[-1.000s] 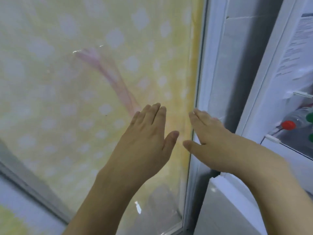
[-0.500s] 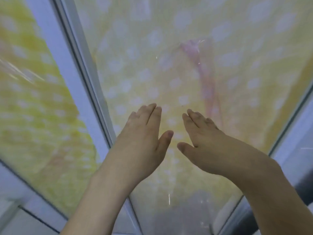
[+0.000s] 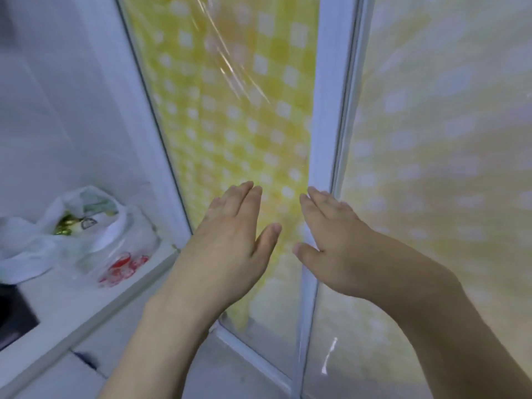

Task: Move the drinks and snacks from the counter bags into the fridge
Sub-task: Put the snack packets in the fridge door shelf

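I found both hands empty: the left hand (image 3: pixel 230 240) and right hand (image 3: pixel 331 240) were raised flat, fingers straight, before glossy panels (image 3: pixel 230 110) patterned in yellow check. The counter bags (image 3: pixel 72 231), thin crinkled translucent plastic, sat on the smooth white counter (image 3: pixel 72 298) with red-printed packets and something green inside. No fridge was visible; I judged unloading unfinished.

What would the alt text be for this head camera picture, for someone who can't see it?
Two bare hands, the left hand and the right hand, are held out flat with straight fingers before fridge doors covered in a yellow and white checked film. To the left, thin plastic bags holding snacks sit on a white counter.
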{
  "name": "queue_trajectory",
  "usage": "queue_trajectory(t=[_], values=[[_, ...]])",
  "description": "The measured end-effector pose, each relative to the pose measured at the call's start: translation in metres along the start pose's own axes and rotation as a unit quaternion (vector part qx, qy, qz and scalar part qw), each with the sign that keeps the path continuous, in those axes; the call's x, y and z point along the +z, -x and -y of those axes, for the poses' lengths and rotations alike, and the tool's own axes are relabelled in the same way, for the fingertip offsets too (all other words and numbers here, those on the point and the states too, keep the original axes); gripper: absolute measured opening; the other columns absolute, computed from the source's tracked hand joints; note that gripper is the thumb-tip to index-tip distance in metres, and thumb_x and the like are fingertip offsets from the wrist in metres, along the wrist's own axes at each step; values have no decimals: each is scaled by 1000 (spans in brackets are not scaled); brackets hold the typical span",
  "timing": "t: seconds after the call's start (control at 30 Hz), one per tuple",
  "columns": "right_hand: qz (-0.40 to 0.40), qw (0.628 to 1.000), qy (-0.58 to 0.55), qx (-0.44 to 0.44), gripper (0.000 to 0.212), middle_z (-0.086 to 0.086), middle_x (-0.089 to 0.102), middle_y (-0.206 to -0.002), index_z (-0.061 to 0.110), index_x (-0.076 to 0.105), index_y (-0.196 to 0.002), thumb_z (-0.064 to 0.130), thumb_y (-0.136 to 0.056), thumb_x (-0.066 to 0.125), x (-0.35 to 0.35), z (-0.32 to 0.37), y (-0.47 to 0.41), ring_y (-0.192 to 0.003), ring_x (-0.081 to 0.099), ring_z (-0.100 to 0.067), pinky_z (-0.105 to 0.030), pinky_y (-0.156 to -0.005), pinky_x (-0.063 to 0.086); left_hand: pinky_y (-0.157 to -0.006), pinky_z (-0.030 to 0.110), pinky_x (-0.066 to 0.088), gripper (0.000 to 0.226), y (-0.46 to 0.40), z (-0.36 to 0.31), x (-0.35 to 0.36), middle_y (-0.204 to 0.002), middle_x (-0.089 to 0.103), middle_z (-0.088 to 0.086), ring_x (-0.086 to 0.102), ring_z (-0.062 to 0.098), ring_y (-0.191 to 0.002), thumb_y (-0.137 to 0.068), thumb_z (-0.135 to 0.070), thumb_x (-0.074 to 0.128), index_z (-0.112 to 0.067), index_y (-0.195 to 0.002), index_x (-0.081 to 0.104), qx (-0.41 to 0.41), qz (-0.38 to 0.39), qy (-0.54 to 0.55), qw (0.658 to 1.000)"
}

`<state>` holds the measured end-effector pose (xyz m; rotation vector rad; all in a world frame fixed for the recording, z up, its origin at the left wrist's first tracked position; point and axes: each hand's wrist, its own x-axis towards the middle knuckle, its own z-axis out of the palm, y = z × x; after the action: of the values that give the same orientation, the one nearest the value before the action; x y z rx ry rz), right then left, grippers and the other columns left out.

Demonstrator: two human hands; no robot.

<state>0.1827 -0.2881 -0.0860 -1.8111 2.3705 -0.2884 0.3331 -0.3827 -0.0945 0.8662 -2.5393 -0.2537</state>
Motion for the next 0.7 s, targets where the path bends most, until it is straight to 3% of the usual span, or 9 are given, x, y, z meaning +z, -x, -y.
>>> queue_trajectory(t=[0.1, 0.4, 0.7], values=[[15, 999, 1, -39, 74, -3, -24, -161, 15, -12, -155, 41, -103, 33, 15, 36, -32, -148, -20, -15, -32, -120, -11, -119, 24, 5, 69, 18, 38, -18, -165, 14, -2, 9, 8, -148, -99, -51, 33, -17, -158, 18, -45, -13, -18, 999], [31, 985, -16, -172, 72, -2, -22, -162, 15, -9, -155, 37, -103, 35, 55, 159, -102, -148, -18, -13, -28, -117, -12, -122, 29, 6, 67, 76, 149, -72, -165, 11, -3, 6, 10, -149, -102, -50, 33, -18, -158, 15, -177, -51, -86, 979], [70, 965, -17, -253, 70, -2, -22, -161, 14, -10, -155, 34, -103, 33, 90, 248, -163, -148, -20, -13, -27, -117, -13, -121, 27, 5, 66, 109, 235, -103, -164, 12, -6, 6, 8, -148, -102, -50, 32, -18, -158, 14, -254, -73, -120, 957]])
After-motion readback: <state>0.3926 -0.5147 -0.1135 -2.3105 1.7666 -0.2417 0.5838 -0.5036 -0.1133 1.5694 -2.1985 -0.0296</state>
